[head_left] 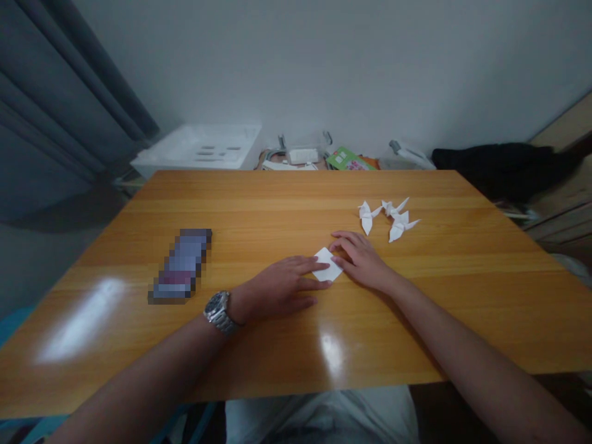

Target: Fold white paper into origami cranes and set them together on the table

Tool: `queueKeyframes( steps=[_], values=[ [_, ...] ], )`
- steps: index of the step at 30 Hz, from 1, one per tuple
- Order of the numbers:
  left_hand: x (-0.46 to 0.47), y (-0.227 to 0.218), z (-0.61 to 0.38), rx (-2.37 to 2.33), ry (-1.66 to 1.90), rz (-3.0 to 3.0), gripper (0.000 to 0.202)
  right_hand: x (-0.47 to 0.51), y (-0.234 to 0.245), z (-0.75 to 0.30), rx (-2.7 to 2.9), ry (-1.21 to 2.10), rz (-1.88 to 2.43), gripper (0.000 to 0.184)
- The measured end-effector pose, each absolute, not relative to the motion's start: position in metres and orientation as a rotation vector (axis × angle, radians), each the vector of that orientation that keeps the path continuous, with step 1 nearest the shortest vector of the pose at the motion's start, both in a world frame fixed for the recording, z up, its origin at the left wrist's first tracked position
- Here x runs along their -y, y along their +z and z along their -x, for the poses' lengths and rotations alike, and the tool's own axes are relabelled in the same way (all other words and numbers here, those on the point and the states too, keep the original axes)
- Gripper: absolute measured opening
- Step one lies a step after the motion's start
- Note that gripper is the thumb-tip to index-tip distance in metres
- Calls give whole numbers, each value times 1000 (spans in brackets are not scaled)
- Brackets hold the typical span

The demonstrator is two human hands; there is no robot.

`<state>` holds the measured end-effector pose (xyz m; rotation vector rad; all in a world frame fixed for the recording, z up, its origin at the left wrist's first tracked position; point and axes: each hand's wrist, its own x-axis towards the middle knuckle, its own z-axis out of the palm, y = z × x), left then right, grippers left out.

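Note:
A small folded white paper (pixel 326 263) lies flat on the wooden table (pixel 277 203), near its middle. My left hand (pixel 282 288), with a metal watch on the wrist, presses its fingertips on the paper's left edge. My right hand (pixel 361 259) rests on the paper's right side, fingers flat along a fold. Both hands touch the paper and pin it to the table. Three white paper cranes (pixel 388 217) stand behind my right hand, apart from it.
A blurred dark rectangular object (pixel 181 266) lies on the table's left half. Behind the table sit a white tray (pixel 198 150), cables and a white box (pixel 303 155), a green packet (pixel 348 159) and dark cloth (pixel 504 163). A grey curtain hangs at left.

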<state>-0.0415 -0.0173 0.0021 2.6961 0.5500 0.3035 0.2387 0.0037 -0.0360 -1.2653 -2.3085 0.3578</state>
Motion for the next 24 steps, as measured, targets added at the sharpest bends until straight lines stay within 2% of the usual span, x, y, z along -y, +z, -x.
queueKeyframes(
  steps=[13,24],
  values=[
    [15,1,42,-518,244,-2757,47,-4,-36,-239,2263,385,1247,18],
    [23,-3,34,-742,269,-2808,61,1,-28,-235,2388,358,1091,31]
  ],
)
